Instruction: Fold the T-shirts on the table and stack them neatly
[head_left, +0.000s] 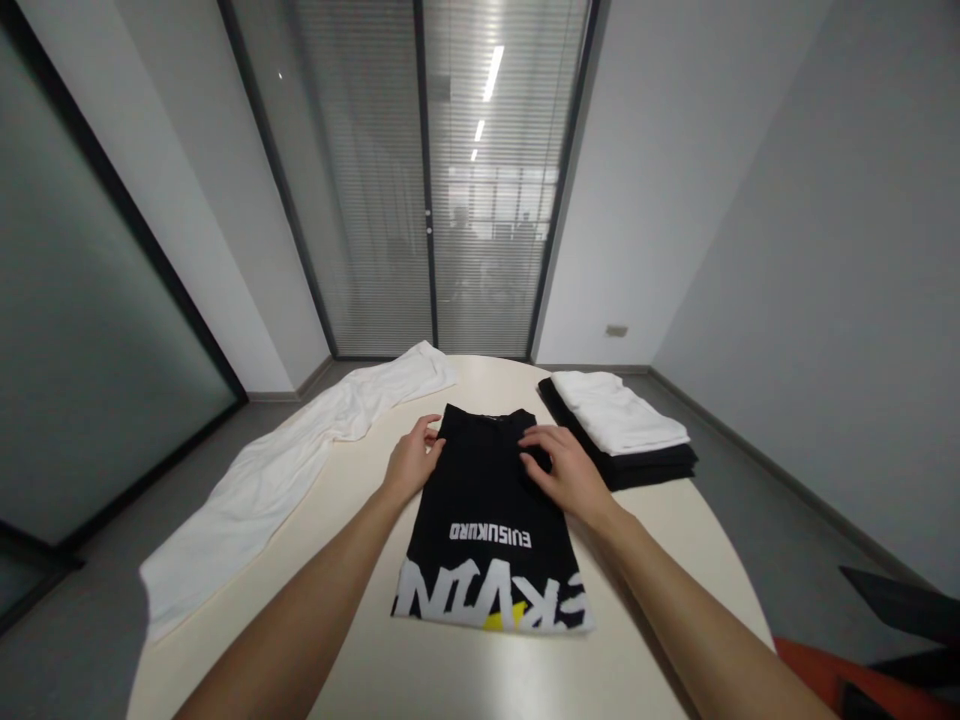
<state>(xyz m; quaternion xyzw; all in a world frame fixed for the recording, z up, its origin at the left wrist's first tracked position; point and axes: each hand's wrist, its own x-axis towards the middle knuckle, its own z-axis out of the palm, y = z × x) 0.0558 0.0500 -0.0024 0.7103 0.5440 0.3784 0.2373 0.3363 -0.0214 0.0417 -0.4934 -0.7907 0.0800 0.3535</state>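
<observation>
Framing the folded black shirt (480, 490), lower centre!

Flat on the table (480, 690), between white garment (292, 460) left and folded stack (652, 465) right. At the left edge with the left hand (412, 460), over the upper right with the right hand (566, 470), grip apart on both!

Bare hands (566, 470): two
Folded black printed cloth garment (480, 485): one
Long white cloth garment (277, 480): one
Folded white cloth (619, 412): one
Stacked black cloth (652, 464): layers uncountable
Rounded cream table (465, 690): one

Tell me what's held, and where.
Right hand: nothing, open over the folded black shirt. Left hand: at its left edge; whether it grips can't be told.
</observation>
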